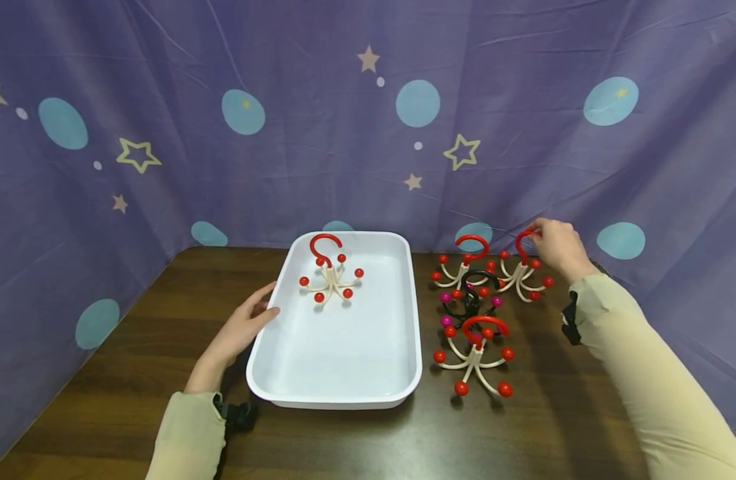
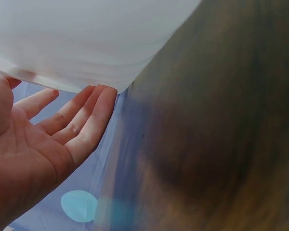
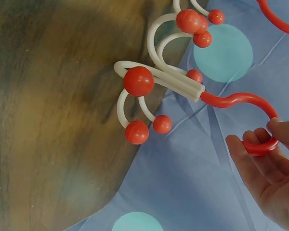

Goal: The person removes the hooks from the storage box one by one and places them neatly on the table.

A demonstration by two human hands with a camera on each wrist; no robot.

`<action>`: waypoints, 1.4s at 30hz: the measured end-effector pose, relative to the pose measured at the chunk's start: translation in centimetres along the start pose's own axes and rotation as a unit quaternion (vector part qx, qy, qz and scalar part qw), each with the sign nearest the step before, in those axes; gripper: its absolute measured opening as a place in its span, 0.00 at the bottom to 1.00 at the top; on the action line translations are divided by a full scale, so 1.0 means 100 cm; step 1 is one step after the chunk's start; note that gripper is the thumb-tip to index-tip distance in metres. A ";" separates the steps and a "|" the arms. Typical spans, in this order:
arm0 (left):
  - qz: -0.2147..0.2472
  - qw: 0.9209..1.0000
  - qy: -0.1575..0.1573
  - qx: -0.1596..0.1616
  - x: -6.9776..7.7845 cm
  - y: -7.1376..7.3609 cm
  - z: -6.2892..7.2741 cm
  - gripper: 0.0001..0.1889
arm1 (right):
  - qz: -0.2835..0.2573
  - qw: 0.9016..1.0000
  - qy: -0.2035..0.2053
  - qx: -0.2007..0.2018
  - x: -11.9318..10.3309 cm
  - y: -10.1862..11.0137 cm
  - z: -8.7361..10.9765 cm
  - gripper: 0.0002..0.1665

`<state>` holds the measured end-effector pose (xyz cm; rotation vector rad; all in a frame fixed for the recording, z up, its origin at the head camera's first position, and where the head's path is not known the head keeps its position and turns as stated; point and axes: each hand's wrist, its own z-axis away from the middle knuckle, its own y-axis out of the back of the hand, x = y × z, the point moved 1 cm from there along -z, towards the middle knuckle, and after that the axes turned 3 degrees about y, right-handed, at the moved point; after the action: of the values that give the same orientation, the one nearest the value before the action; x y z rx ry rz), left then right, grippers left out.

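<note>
My right hand (image 1: pixel 560 248) pinches the red hook handle of a claw-shaped massager (image 3: pixel 183 86), with thumb and fingers round the curve. Its white curved legs end in red balls and stand at the table's back right. The left hand (image 1: pixel 239 333) holds the left rim of a white tray (image 1: pixel 419 347), thumb over the edge, fingers against the outer side. Inside the tray, near its back, stands a similar red-and-white massager (image 1: pixel 330 277). Two more like it, a back one (image 1: pixel 464 272) and a front one (image 1: pixel 476 360), stand right of the tray, with a black massager (image 1: pixel 471 305) with magenta balls between them.
The dark wooden table (image 1: pixel 332 447) carries everything. Behind it hangs a purple curtain (image 1: pixel 320 167) with stars and light blue spots, close to the back edge. The massagers at the right stand close together and overlap in the head view.
</note>
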<state>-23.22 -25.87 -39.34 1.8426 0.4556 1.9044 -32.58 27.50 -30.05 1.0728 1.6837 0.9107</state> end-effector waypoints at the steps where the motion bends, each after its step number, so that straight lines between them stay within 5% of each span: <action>1: 0.000 1.000 0.000 0.000 0.000 0.000 0.000 0.31 | 0.001 1.000 0.000 -0.004 0.000 -0.001 0.000 0.13; 20: -0.005 1.000 -0.003 0.004 0.003 0.001 0.001 0.30 | 0.017 1.000 0.009 -0.015 -0.012 0.010 -0.008 0.16; 42: 0.002 1.000 -0.007 -0.003 0.004 0.001 0.001 0.31 | 0.025 0.999 0.040 -0.016 -0.089 0.043 -0.036 0.16</action>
<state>-23.15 -25.76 -38.95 1.8535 0.4423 1.8919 -33.04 20.31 -22.38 1.0749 1.7086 1.0214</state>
